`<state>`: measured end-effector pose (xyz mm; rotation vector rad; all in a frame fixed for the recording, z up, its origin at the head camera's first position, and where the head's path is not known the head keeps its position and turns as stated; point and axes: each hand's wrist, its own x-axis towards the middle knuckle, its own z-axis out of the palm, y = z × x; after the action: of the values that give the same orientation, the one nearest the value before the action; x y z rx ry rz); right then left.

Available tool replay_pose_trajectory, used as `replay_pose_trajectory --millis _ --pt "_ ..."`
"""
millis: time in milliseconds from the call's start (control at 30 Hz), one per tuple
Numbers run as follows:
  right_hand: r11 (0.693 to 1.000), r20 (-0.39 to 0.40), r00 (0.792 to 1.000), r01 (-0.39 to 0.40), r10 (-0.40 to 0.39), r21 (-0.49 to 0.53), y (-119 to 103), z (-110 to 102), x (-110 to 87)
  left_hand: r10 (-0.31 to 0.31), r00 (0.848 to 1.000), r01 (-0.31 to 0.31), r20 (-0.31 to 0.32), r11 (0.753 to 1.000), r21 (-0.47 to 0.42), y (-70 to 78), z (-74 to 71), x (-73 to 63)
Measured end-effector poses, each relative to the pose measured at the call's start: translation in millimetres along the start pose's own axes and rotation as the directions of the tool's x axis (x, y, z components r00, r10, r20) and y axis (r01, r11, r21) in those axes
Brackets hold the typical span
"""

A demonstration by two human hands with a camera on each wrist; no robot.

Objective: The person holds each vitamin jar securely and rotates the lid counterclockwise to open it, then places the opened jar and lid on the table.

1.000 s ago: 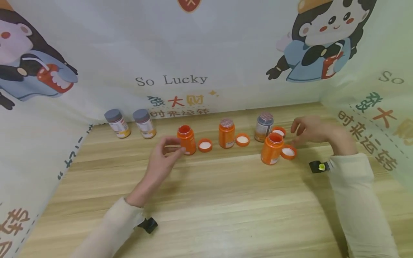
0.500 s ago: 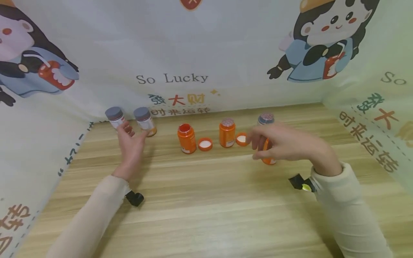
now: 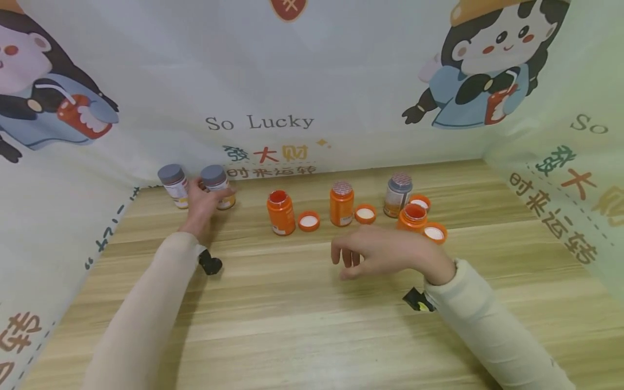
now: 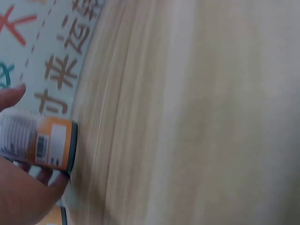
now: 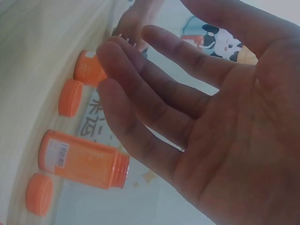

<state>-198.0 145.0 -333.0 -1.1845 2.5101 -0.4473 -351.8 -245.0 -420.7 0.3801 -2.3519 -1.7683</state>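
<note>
At the back left, my left hand (image 3: 201, 201) has thumb and fingers around the right-hand one of two small pill bottles with grey caps. That bottle (image 4: 33, 140), with its orange and white label, stands upright; in the left wrist view the fingers pass behind it. Its neighbour, the other grey-capped bottle (image 3: 174, 186), is just left of the hand. My right hand (image 3: 380, 250) hovers over the middle right of the table, in front of an orange bottle (image 3: 413, 216) that it partly hides. Its fingers are loosely bent, and the palm in the right wrist view holds nothing.
Two open-topped orange bottles (image 3: 281, 214) (image 3: 342, 206) stand mid-table, with upturned orange lids (image 3: 309, 221) (image 3: 365, 214) beside them. A capless grey bottle (image 3: 397, 196) is farther right, near two more lids (image 3: 435, 233) (image 3: 420, 204). A printed cloth (image 3: 361, 97) hangs behind the wooden table (image 3: 292, 325).
My left hand has gone from the leftmost orange bottle to the grey-capped bottle at the back left and taken hold of it. My right hand has moved left from the lids at the right.
</note>
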Motion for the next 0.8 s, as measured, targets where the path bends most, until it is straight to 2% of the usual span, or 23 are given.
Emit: replay_pose_trajectory --millis 167,400,500,633,700,800 --pt "1.0 0.014 1.0 -0.011 0.01 0.013 1 2 2.4 0.023 0.997 -0.024 0.071 1.0 0.012 -1.5 -0.7 10.0" --pt "0.999 0.038 0.999 -0.036 0.035 0.019 5 4 3.8 0.029 0.995 -0.031 0.093 0.999 0.013 -1.0 1.1 4.9" --pt "0.999 0.043 0.998 -0.038 0.037 0.02 6 4 3.4 0.035 0.996 -0.034 0.076 0.999 -0.015 -0.5 3.4 -3.7" --pt "0.999 0.048 0.998 -0.036 0.036 0.013 6 3 2.8 0.052 0.997 -0.047 0.062 0.996 -0.072 3.4 6.0 -23.1" --pt "0.999 0.051 0.998 -0.036 0.035 0.009 7 2 2.6 0.051 0.995 -0.044 0.084 0.995 -0.084 6.4 6.2 -34.9" --pt "0.999 0.06 0.997 -0.04 0.039 0.01 8 1 2.9 0.046 0.988 -0.04 0.146 0.998 -0.045 9.9 4.7 -54.1"
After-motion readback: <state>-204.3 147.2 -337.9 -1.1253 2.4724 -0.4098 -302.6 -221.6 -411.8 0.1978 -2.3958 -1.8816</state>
